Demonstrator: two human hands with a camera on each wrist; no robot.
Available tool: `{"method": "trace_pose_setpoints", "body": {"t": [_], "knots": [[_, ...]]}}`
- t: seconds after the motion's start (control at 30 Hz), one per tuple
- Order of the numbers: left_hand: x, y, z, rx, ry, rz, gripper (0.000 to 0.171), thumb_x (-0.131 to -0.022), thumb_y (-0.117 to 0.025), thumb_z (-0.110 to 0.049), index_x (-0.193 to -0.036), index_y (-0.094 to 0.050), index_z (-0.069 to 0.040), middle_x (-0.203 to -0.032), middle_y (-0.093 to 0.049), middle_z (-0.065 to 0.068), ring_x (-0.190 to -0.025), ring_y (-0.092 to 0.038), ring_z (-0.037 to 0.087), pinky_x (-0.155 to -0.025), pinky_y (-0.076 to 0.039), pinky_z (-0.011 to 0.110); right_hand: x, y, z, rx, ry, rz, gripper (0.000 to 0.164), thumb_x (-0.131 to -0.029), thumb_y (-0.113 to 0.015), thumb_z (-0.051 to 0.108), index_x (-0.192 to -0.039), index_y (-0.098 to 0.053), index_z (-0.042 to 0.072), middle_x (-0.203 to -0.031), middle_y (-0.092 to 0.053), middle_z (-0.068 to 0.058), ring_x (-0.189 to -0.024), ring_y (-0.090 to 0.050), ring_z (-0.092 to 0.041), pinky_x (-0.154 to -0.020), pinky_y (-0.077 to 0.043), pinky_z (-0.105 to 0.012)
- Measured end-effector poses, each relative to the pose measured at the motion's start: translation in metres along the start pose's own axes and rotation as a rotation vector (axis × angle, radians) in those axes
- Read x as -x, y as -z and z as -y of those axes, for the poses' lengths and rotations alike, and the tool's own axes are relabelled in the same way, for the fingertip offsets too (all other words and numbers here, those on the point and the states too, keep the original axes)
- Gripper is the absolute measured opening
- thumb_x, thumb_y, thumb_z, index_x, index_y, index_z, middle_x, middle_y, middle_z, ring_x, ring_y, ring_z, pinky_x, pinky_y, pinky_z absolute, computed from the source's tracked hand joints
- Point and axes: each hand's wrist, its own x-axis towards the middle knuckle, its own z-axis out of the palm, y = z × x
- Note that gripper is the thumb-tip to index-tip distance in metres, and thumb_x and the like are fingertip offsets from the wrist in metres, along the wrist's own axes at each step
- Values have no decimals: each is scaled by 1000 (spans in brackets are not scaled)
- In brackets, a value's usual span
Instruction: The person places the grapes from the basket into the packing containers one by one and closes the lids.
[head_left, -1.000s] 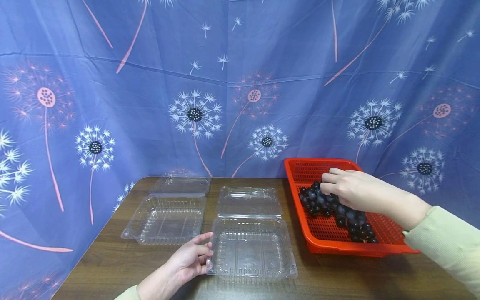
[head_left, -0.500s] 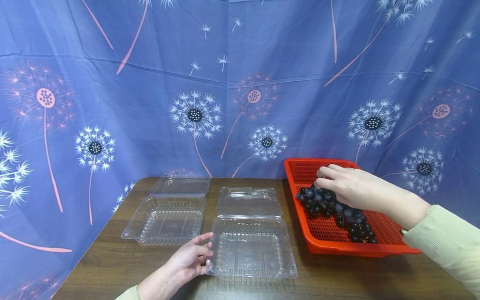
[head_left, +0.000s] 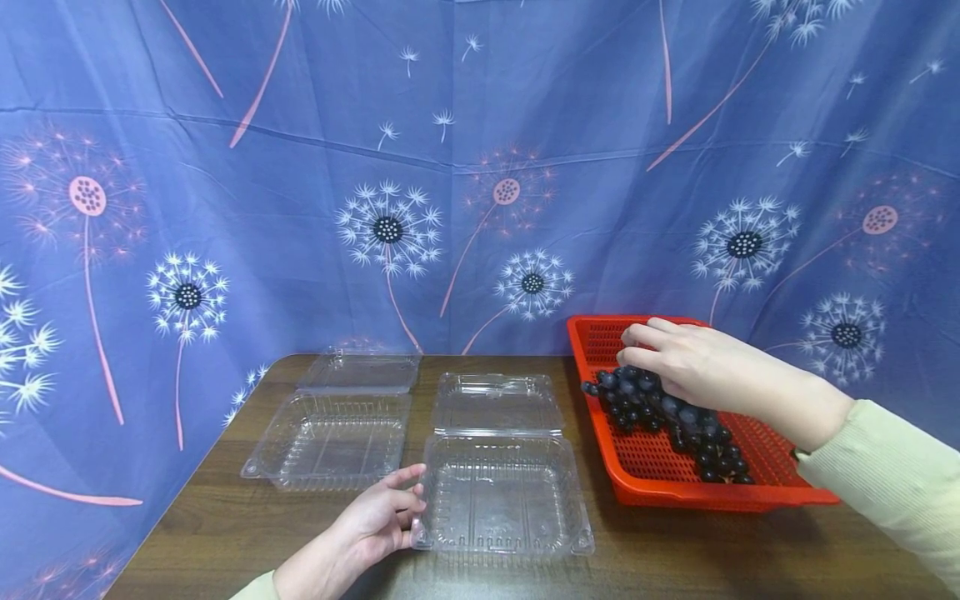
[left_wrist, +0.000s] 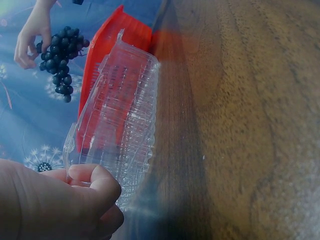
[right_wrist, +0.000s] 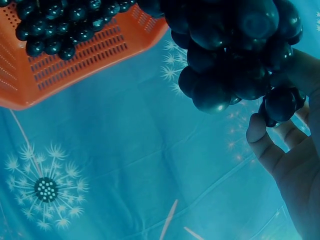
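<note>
My right hand (head_left: 697, 367) grips the top of a bunch of dark grapes (left_wrist: 61, 55), which hangs raised over the red basket (head_left: 618, 479). In the right wrist view the bunch (right_wrist: 235, 55) fills the upper right, with fingers curled at its stem end. More dark grapes (head_left: 722, 460) lie inside the basket. At the near left corner of a clear plastic clamshell box (head_left: 502, 500), my left hand (head_left: 378, 521) pinches the edge between thumb and fingers. This box stands with its lid (head_left: 497, 408) folded back, and nothing lies in it.
A second clear clamshell box (head_left: 337, 450), also with its lid back, stands to the left on the brown wooden table (head_left: 202, 533). Behind the table hangs a blue cloth (head_left: 300, 200) with a dandelion print. The basket's raised rim borders the right side.
My right hand has lifted the grape bunch a little and shifted it left toward the basket's left rim. The left hand and both boxes have stayed in place.
</note>
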Motion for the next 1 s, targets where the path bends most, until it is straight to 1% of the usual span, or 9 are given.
{"method": "trace_pose_setpoints", "body": {"t": [0.23,0.4,0.63,0.77,1.0], "knots": [[0,-1,-1,1,4,5,61,-82,-49,10,-138,-27,-3,-88,-45,-5,-66,-44,4,-61,-41,16,-9,6,1,-7,15,0,44,-61,-64,-7,-99,-61,14,-98,-53,1,-80,-47,-16,-55,-44,-29],[0,-1,0,1,7,3,62,-81,-50,10,-137,-27,-3,-88,-45,-6,-66,-43,4,-62,-40,16,-15,11,1,-8,19,10,43,-62,-63,-7,-98,-60,14,-96,-51,1,-79,-45,-16,-53,-42,-27],[-1,0,1,3,5,0,61,-82,-49,10,-137,-28,-3,-88,-45,-6,-66,-43,3,-62,-40,17,-25,16,3,-6,31,13,45,-62,-67,-7,-101,-59,14,-98,-52,0,-81,-47,-17,-55,-44,-29],[-1,0,1,3,4,2,60,-82,-48,10,-137,-28,-3,-88,-45,-6,-66,-43,4,-62,-40,17,-31,17,6,-7,46,-1,46,-61,-67,-8,-100,-59,14,-98,-51,-1,-80,-46,-18,-54,-43,-29],[0,0,0,-1,7,6,60,-82,-48,11,-137,-27,-4,-88,-45,-6,-67,-43,4,-62,-40,16,-41,19,12,-10,71,-40,42,-63,-64,-9,-98,-58,14,-95,-50,0,-76,-43,-16,-52,-37,-25]]}}
